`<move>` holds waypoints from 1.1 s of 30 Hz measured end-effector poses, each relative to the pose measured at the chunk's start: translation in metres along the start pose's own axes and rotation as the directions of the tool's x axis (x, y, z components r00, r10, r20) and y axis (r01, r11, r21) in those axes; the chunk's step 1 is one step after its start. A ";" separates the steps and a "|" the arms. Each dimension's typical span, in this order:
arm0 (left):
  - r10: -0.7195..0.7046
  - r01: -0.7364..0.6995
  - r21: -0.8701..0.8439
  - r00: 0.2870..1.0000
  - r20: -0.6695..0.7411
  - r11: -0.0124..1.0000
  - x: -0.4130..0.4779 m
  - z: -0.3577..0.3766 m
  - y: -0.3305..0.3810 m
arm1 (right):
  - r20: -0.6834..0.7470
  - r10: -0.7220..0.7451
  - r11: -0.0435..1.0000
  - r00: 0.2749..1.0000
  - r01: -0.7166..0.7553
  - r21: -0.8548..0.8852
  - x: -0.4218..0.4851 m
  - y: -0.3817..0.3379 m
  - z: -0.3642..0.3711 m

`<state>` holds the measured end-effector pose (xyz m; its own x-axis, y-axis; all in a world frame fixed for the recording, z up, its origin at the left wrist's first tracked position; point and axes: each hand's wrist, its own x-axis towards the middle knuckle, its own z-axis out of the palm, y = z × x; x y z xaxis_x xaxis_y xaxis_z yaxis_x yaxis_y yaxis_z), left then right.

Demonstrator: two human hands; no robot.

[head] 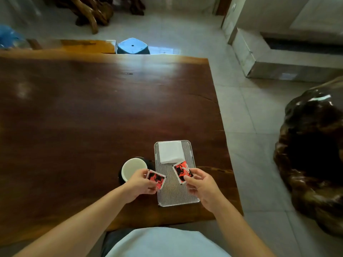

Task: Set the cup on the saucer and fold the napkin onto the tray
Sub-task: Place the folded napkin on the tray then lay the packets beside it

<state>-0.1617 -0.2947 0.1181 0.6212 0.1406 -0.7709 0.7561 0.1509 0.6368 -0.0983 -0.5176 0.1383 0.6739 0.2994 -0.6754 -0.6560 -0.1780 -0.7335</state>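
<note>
Near the table's (92, 108) right front corner, the tray (174, 193) runs lengthwise front to back, folded napkin (170, 152) at its far end. Left hand (141, 184) fingers pinch one red packet (156, 179); right hand (202, 186) fingers pinch another packet (182, 171). The cup (132, 168) stands upright just left of the tray.

Tray far end: taken by folded white napkin (171, 152) on ribbed metal tray (174, 197)
Tray near half: bare
Left of tray: blocked by white cup (134, 168) on dark saucer (150, 161)
Dark wooden tabletop (83, 112) beyond: open
</note>
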 end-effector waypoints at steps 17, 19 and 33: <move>0.052 -0.062 0.072 0.990 0.132 0.995 0.005 0.030 -0.022 | -0.025 0.158 0.982 0.987 -0.160 -0.099 -0.012 0.052 -0.003; 0.065 -0.075 0.123 0.994 0.083 0.990 0.010 0.032 -0.024 | -0.063 0.161 0.982 0.985 -0.166 -0.087 -0.008 0.053 -0.007; 0.266 -0.200 0.500 0.962 -0.064 0.843 0.055 0.047 -0.038 | -0.315 0.186 0.945 0.931 -0.257 -0.202 0.047 0.053 -0.024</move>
<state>-0.1463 -0.3384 0.0506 0.7857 0.2377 -0.5711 0.6157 -0.3902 0.6846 -0.0935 -0.5354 0.0654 0.6125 -0.0494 -0.7890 -0.7243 -0.4348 -0.5351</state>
